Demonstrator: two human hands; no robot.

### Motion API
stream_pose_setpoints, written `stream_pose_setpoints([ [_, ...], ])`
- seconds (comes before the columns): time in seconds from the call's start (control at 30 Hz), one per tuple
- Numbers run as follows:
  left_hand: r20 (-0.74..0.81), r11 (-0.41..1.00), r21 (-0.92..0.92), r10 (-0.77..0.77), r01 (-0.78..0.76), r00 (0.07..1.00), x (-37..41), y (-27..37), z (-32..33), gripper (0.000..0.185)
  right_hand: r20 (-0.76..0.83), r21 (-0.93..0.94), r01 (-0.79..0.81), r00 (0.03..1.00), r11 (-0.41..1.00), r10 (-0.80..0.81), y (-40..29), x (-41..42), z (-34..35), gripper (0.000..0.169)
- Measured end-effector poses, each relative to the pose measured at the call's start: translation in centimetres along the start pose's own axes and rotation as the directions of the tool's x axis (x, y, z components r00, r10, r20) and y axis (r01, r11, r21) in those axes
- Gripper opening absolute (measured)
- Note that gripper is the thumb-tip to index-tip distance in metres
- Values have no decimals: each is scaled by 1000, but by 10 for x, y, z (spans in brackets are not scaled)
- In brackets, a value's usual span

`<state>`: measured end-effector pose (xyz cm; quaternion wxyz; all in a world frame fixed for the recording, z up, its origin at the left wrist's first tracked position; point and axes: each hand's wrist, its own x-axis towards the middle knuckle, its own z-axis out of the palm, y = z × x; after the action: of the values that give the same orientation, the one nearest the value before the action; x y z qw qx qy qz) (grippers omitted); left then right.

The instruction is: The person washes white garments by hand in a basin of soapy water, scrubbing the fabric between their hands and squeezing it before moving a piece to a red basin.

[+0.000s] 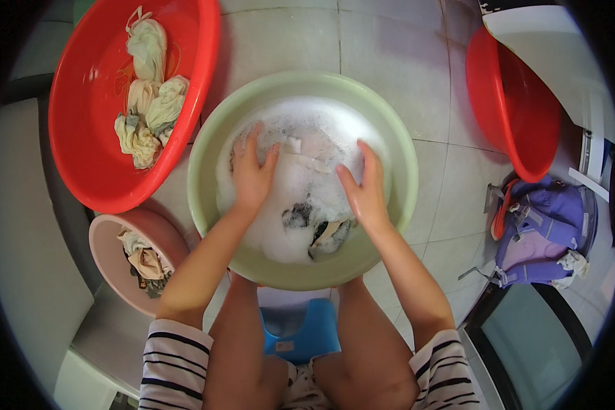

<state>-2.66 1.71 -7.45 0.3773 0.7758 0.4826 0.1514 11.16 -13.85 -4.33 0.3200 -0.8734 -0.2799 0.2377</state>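
A pale green plastic basin [302, 277] in front of me holds white suds [287, 230] and partly submerged cloth. My left hand [253, 166] is over the basin's left half, its fingers spread and the tips among the foam. Opposite it, my right hand [361, 187] has thumb and fingers apart at the right side of the suds, with nothing seen in its grasp. Light fabric [307, 161] shows between the hands. Lower down, dark and beige cloth [328, 233] breaks through the foam. What lies under the suds is hidden.
Twisted wet light garments [148, 102] lie in a large red basin [212, 51] at upper left. A pink basin [100, 266] below it holds more clothes. At right are another red basin [510, 123] and a purple backpack [543, 230]. A blue plastic stool [307, 338] is between my legs.
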Motion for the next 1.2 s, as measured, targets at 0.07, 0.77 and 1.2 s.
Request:
stream_pose_setpoints([
  [0.07,99,973,-222,-40,62,994,1,-3,11,46,1,-4,-50,999,999,50,1,18,19,64],
  [0.77,242,912,-149,409,-382,880,-28,72,-45,30,634,687,-684,729,243,258,-61,7,0,53],
  [1.2,416,892,-404,-18,202,909,-66,49,-54,62,858,478,-846,392,-237,332,-38,-10,-21,40],
])
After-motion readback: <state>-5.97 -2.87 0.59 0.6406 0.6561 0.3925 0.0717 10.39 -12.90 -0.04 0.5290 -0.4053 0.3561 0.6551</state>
